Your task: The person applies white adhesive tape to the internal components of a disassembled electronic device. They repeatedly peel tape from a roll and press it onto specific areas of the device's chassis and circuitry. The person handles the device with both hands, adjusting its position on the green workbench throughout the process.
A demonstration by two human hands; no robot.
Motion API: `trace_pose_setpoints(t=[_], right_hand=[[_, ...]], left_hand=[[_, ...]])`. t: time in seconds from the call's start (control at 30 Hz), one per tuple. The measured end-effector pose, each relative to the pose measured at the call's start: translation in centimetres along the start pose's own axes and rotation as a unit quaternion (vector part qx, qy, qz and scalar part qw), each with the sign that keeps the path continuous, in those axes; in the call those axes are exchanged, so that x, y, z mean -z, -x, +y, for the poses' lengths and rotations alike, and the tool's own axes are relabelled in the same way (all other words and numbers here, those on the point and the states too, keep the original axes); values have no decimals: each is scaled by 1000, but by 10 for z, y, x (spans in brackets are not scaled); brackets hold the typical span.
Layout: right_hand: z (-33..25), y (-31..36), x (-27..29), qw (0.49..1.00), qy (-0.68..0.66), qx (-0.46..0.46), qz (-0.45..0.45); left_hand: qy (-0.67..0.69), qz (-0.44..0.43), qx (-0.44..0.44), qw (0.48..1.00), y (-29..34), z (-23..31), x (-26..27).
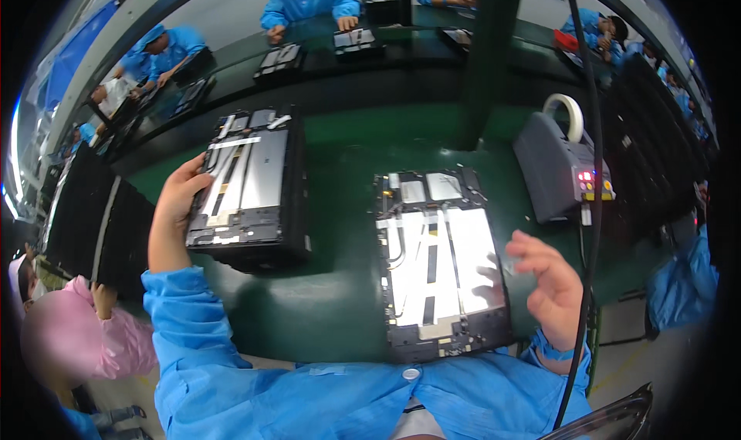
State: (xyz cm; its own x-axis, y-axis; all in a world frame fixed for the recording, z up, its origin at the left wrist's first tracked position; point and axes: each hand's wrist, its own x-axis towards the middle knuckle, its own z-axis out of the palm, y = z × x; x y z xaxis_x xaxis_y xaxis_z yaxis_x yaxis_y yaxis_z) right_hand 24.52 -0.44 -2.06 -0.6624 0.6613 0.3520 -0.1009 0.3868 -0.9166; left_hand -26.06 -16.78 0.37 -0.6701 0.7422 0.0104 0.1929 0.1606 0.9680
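Left hand (179, 201) grasps a black-framed, silver-panelled stacked tablet (265, 170); right hand (552, 286) hovers, unclenched, beside a gleaming, matching tablet (448, 262).

red lit characters glowing on the small display (587, 176) of a boxy grey plastic machine (540, 170) bearing a white ring-shaped roll (576, 117), a tiny dark mark sitting on the silver metal panel (266, 179) of the left black-framed flat device (258, 218), both being too small to read
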Motion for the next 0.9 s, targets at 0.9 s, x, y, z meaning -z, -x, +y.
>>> trace_pose_setpoints(t=[0.9], right_hand=[[49,-12,82,956,-32,-157,245]], left_hand=[[-124,-208,-350,905,152,72,-146]])
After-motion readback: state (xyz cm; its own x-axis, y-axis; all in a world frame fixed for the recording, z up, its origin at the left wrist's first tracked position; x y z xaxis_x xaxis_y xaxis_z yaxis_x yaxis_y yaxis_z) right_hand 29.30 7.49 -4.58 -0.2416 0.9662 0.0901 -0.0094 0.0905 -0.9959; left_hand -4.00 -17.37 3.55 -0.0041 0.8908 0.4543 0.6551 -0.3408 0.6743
